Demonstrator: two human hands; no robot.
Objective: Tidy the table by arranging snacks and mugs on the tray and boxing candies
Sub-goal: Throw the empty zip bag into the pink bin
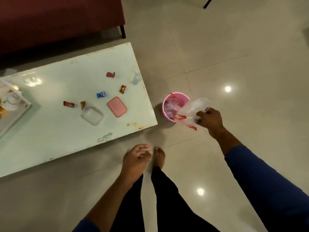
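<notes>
My right hand (209, 120) grips a clear plastic wrapper with red print (190, 111) just over a pink bin (167, 104) on the floor. My left hand (136, 159) hangs below the table's near corner, fingers loosely curled, holding nothing I can make out. On the pale table (66, 139) lie several wrapped candies, among them a blue one (101, 94), a red one (110, 74) and an orange one (122, 89). A clear box (92, 115) and its pink lid (116, 107) sit beside them. The tray (18, 113) with mugs and snacks shows at the left edge.
A dark red sofa (58, 19) stands behind the table. The bin holds crumpled plastic. My bare foot (159, 158) stands on the glossy tiled floor beside the table's corner. A dark furniture leg (207, 3) shows at the top right.
</notes>
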